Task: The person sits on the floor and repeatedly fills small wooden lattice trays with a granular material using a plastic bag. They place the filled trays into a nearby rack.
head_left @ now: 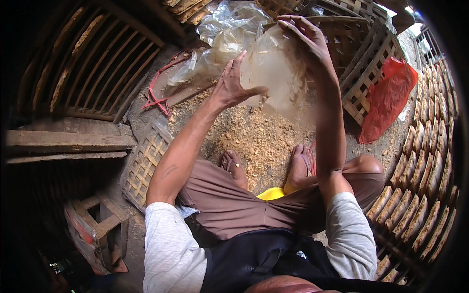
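A cloudy, translucent plastic bag [273, 66] hangs in front of me above the floor, its lower part smeared by motion. My right hand [307, 40] is at its upper right, fingers bent over the top edge and gripping it. At the bag's left edge is my left hand [229, 84], its fingers spread and its thumb reaching across in front of the plastic. I cannot tell whether that thumb touches the bag. Behind lies a heap of crumpled clear plastic [227, 29].
Tan crumbs [264, 134] cover the floor around my feet. A yellow object [271, 194] shows between my legs. Woven bamboo baskets [354, 53] and a red plastic bag [391, 95] stand right. Rows of tan slabs [422, 180] line the right side; a slatted wooden rack [105, 58] stands left.
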